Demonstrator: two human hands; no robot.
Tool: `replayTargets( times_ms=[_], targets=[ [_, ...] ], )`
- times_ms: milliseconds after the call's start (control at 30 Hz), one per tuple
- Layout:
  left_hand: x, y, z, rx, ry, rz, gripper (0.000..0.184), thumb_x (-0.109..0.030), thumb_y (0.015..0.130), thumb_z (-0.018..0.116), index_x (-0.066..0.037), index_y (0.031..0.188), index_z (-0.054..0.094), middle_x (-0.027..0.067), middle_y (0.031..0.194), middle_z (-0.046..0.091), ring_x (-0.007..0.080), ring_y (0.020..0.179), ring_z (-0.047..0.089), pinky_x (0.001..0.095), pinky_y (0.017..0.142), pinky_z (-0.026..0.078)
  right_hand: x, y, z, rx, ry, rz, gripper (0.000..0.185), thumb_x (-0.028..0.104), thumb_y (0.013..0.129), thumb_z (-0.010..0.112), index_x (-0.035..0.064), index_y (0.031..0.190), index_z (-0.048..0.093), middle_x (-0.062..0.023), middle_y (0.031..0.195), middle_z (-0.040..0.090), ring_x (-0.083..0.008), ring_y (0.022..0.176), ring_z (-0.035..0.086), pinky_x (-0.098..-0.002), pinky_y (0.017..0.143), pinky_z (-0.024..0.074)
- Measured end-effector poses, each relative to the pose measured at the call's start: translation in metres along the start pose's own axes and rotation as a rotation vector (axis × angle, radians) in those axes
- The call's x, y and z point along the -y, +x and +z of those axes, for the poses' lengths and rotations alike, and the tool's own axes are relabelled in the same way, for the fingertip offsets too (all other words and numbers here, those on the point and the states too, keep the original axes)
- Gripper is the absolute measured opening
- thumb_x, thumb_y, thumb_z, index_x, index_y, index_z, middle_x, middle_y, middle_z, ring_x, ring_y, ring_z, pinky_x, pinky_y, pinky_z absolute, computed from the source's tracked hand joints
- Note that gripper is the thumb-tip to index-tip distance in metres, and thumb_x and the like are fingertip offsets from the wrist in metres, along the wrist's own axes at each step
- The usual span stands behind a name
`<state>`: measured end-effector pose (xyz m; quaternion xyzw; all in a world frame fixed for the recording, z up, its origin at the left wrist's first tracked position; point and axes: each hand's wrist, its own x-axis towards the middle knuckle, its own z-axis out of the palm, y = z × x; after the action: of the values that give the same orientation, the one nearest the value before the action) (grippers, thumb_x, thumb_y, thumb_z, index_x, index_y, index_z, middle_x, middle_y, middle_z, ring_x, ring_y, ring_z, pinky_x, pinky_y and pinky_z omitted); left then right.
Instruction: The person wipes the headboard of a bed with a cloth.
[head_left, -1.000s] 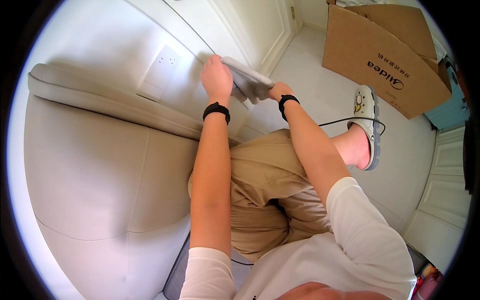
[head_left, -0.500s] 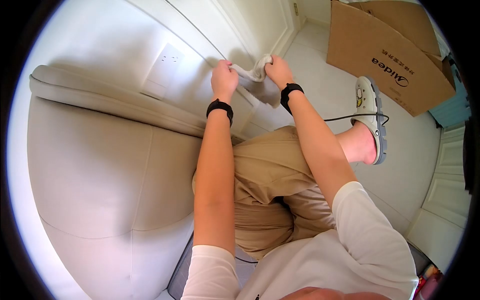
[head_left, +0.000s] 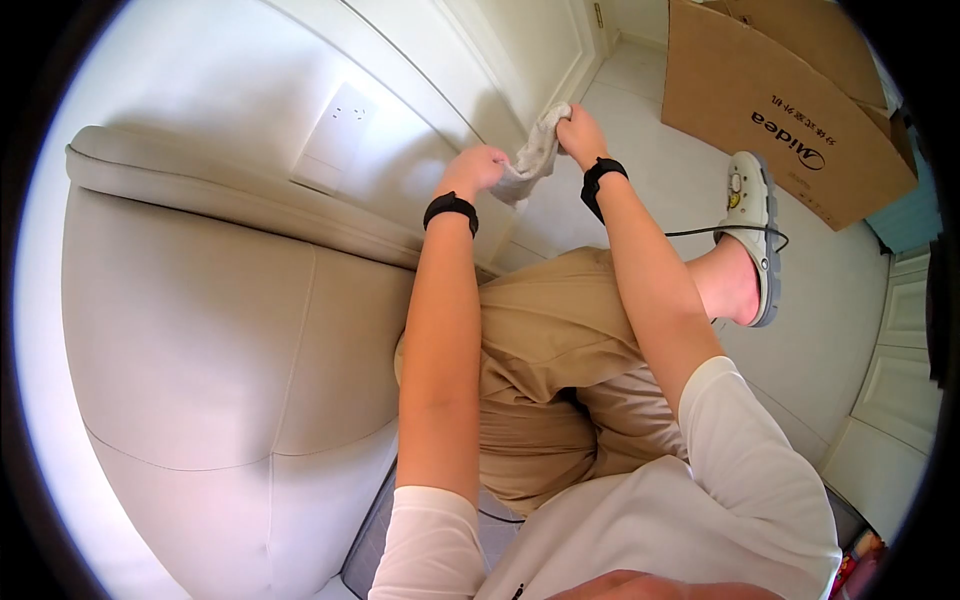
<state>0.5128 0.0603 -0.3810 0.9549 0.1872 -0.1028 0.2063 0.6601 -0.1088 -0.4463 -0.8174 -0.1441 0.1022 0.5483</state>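
Soft shadows fall on the bright, fisheye-bent wall [head_left: 225, 95].

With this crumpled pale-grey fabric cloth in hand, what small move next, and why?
Probably ease the bare right hand away from the bare left hand: the crumpled pale-grey fabric cloth is bunched between them, gripped by both, so spreading it may smooth the folds.

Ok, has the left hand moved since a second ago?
Yes. Judged against the wall socket, the left hand has shifted rightward and slightly down in the picture, farther from the socket.
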Motion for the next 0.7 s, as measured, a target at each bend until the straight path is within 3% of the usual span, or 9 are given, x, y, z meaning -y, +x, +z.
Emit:
replayTargets(
  times_ms=[167,267,400,500,600,700],
  targets=[
    [0.004,-0.003,0.002,0.004,0.005,0.044,0.038,-0.018,0.084,0.056,-0.013,0.117,0.073,0.0162,0.112,0.073,0.0359,0.102,0.069,0.0431,0.088,0.054,0.015,-0.003,-0.002,-0.164,-0.089,-0.157,0.035,0.023,0.089,0.058,0.0004,0.114,0.069,-0.0249,0.122,0.064,-0.0450,0.117,0.057,-0.0492,0.100,0.0471],
    [-0.009,-0.017,-0.003,-0.038,-0.129,0.008,0.037,-0.017,0.088,0.055,-0.004,0.118,0.071,0.0208,0.109,0.073,0.0342,0.097,0.069,0.0404,0.086,0.052,0.014,-0.001,-0.002,-0.303,-0.045,-0.223,0.036,0.026,0.087,0.062,0.0019,0.112,0.071,-0.0226,0.125,0.061,-0.0440,0.119,0.053,-0.0483,0.104,0.0447],
    [-0.011,-0.013,-0.006,-0.080,-0.077,-0.037,0.042,-0.026,0.085,0.054,-0.010,0.119,0.071,0.0153,0.115,0.073,0.0358,0.104,0.069,0.0431,0.091,0.053,0.020,-0.002,-0.008,-0.477,-0.060,-0.307,0.038,0.030,0.085,0.066,0.0017,0.111,0.072,-0.0215,0.118,0.067,-0.0413,0.110,0.060,-0.0459,0.097,0.0489],
    [-0.017,-0.021,-0.017,-0.178,-0.105,-0.118,0.041,-0.029,0.088,0.052,-0.009,0.118,0.071,0.0153,0.116,0.073,0.0364,0.107,0.068,0.0437,0.092,0.053,0.033,-0.006,-0.019,-0.252,0.189,-0.141,0.040,0.032,0.087,0.066,0.0004,0.110,0.071,-0.0207,0.105,0.073,-0.0395,0.097,0.068,-0.0445,0.087,0.0535],
    [-0.019,-0.023,-0.018,-0.294,-0.097,-0.176,0.041,-0.030,0.091,0.049,-0.007,0.117,0.071,0.0171,0.116,0.073,0.0375,0.109,0.067,0.0448,0.092,0.052,0.036,-0.011,-0.018,-0.192,0.152,-0.117,0.041,0.034,0.088,0.065,-0.0002,0.111,0.070,-0.0205,0.094,0.075,-0.0387,0.088,0.072,-0.0443,0.079,0.0552],
    [-0.019,-0.022,-0.024,-0.439,-0.246,-0.179,0.041,-0.030,0.094,0.048,-0.004,0.117,0.070,0.0194,0.115,0.072,0.0394,0.109,0.066,0.0464,0.092,0.052,0.040,-0.012,-0.013,-0.189,0.140,-0.171,0.045,0.036,0.089,0.064,-0.0020,0.113,0.069,-0.0231,0.102,0.074,-0.0388,0.094,0.071,-0.0435,0.083,0.0544]
  ],
)
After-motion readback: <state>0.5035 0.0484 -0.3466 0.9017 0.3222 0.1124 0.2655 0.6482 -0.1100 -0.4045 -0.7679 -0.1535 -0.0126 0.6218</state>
